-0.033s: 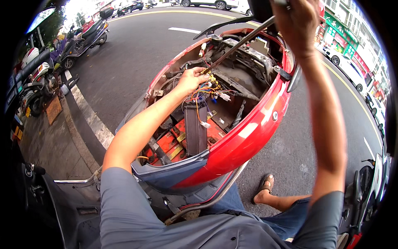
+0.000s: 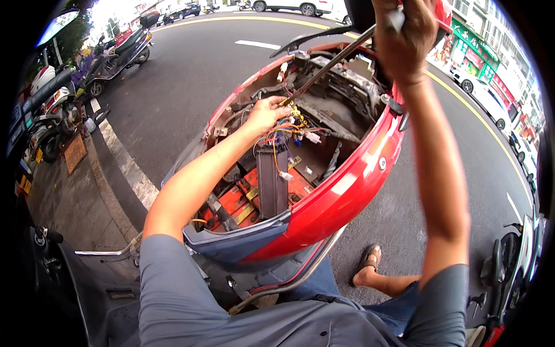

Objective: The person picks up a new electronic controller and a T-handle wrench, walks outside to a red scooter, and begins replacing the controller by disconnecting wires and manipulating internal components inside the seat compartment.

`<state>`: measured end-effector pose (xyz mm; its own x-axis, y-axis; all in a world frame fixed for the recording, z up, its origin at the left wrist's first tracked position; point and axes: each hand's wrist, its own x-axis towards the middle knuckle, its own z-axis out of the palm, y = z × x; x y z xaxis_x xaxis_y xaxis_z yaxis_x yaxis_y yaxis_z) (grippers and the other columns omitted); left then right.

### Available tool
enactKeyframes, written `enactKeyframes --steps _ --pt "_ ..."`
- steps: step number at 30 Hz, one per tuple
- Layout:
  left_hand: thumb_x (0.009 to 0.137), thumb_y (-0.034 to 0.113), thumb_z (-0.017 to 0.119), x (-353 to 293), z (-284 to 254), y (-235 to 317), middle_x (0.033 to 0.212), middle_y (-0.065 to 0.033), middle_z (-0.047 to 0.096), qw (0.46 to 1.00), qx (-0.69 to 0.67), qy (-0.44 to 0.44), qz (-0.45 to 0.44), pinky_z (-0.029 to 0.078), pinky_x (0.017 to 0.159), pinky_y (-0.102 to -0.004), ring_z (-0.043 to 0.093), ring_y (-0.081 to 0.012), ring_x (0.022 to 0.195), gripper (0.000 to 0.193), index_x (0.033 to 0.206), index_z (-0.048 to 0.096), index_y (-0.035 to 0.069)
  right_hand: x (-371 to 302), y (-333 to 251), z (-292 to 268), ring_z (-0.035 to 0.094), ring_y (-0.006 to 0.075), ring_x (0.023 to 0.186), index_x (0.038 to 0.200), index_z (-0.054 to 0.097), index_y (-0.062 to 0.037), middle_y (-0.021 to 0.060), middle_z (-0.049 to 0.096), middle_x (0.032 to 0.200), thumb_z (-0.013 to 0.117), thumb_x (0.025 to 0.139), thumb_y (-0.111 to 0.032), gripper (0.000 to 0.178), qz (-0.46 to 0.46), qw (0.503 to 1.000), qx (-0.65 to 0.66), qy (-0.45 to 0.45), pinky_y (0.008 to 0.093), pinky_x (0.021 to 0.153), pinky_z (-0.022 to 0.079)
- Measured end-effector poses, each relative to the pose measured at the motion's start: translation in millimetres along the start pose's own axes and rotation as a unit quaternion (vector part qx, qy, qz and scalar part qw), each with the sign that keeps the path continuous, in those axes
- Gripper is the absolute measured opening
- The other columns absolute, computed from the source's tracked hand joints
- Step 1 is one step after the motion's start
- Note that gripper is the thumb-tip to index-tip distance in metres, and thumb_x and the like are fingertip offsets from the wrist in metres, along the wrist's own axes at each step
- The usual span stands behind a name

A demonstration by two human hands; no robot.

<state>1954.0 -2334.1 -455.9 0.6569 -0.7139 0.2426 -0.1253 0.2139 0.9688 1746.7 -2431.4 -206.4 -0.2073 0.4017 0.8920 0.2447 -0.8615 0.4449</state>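
Observation:
My left hand (image 2: 267,114) reaches into the open body of a red scooter (image 2: 341,202). Its thumb and fingers are closed at the lower end of a long metal rod (image 2: 332,65), beside yellow connectors (image 2: 297,117). Whether they pinch the rod or a wire is hidden. Higher up, my right hand (image 2: 406,43) is closed near the rod's upper end and blurred. A grey metal end (image 2: 395,21) shows in it; the rest of what it holds is hidden. Coloured wires with white plugs (image 2: 312,137) hang by the left hand, above a finned grey box (image 2: 273,182).
Red batteries (image 2: 298,186) with cables lie in the scooter's bay. A raised dark panel (image 2: 361,14) stands beside my right hand. Parked scooters (image 2: 115,61) line the kerb at left, with another scooter (image 2: 509,272) at right. Cars (image 2: 480,87) stand along the road.
My right hand and forearm have shifted left, and the grey end in that hand is lower. The rod's upper end has shifted slightly left. My left hand stays almost in place.

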Motion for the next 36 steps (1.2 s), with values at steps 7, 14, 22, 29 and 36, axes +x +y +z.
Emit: enactKeyframes --steps 7,14,22,29,36 --pt "0.087 0.008 0.064 3.4 -22.5 -17.3 0.11 -0.0158 0.062 0.998 0.06 -0.009 0.016 0.051 0.084 -0.0287 0.062 -0.0176 0.096 0.051 0.131 0.043 -0.009 -22.9 0.5 5.7 0.055 0.022 0.09 0.112 0.059 -0.0067 0.0064 0.058 0.095 0.051 0.095 -0.033 0.032 0.468 0.501 0.727 0.021 0.0331 0.095 0.044" --pt "0.088 0.007 0.063 1.9 -14.9 -19.5 0.111 -0.0141 0.063 0.999 0.026 -0.009 0.03 0.05 0.085 -0.0275 0.062 -0.0159 0.096 0.05 0.13 0.043 -0.011 25.9 44.9 -61.2 0.063 0.0152 0.078 0.117 0.056 -0.0044 0.0049 0.063 0.077 0.046 0.096 -0.022 0.03 0.383 0.747 0.137 -0.526 0.0283 0.084 0.048" --pt "0.089 0.008 0.061 6.7 -16.1 -17.1 0.112 -0.0139 0.062 0.998 0.05 -0.024 0.027 0.05 0.087 -0.0277 0.062 -0.0162 0.097 0.048 0.13 0.043 -0.009 2.8 5.5 5.7 0.058 0.0169 0.09 0.108 0.062 -0.0027 0.005 0.065 0.099 0.057 0.092 -0.019 0.023 -0.042 0.997 -0.059 -0.01 0.031 0.08 0.044" --pt "0.088 0.009 0.061 1.2 -10.7 -12.4 0.117 -0.016 0.06 0.999 0.051 -0.014 -0.001 0.046 0.092 -0.0298 0.058 -0.0175 0.104 0.051 0.132 0.042 -0.01 -32.8 27.9 2.5 0.058 0.0287 0.1 0.111 0.055 0.0034 0.0178 0.063 0.099 0.038 0.1 -0.025 0.035 0.463 0.515 0.719 0.065 0.0421 0.099 0.04" --pt "0.089 0.005 0.058 2.0 -14.8 -16.2 0.105 -0.0116 0.064 1.0 0.03 -0.005 0.006 0.05 0.082 -0.0279 0.061 -0.015 0.092 0.044 0.129 0.045 -0.008 40.6 49.5 -48.9 0.058 0.0065 0.061 0.102 0.059 -0.004 0.0011 0.057 0.067 0.05 0.095 -0.022 0.021 0.26 0.792 0.095 -0.544 0.0266 0.072 0.048"
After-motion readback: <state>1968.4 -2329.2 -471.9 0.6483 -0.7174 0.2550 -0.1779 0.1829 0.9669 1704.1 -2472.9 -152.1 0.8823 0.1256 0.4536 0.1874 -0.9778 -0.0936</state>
